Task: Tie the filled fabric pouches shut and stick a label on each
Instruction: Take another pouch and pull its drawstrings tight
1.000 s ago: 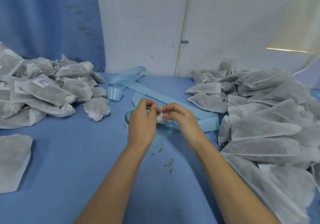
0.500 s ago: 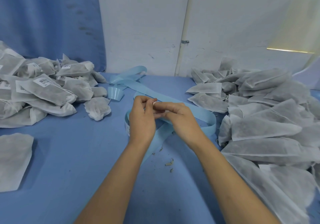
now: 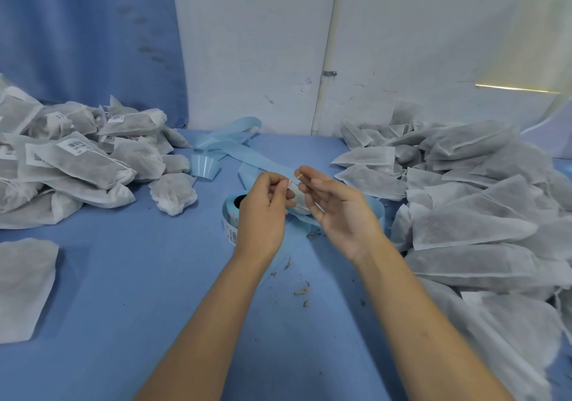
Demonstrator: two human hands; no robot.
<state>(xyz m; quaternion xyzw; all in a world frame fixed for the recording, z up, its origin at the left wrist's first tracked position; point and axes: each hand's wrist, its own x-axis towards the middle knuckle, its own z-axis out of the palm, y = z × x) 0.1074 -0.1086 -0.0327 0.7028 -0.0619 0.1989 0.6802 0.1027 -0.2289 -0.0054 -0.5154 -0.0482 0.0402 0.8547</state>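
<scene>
I see pouch (image 3: 301, 200) held up just right of label roll (image 3: 230, 225), between both hands; left hand (image 3: 263, 218) pinches its neck, right hand (image 3: 343, 214) pinches drawstring (image 3: 298, 178) end, other fingers loose. I judge knot in progress, label not yet on. Left of roll: labelled pile (image 3: 77, 159), done. Right of roll: large unlabelled pile (image 3: 464, 202), so I reckon much work left. Peeled backing strip (image 3: 247, 149) trails behind roll
</scene>
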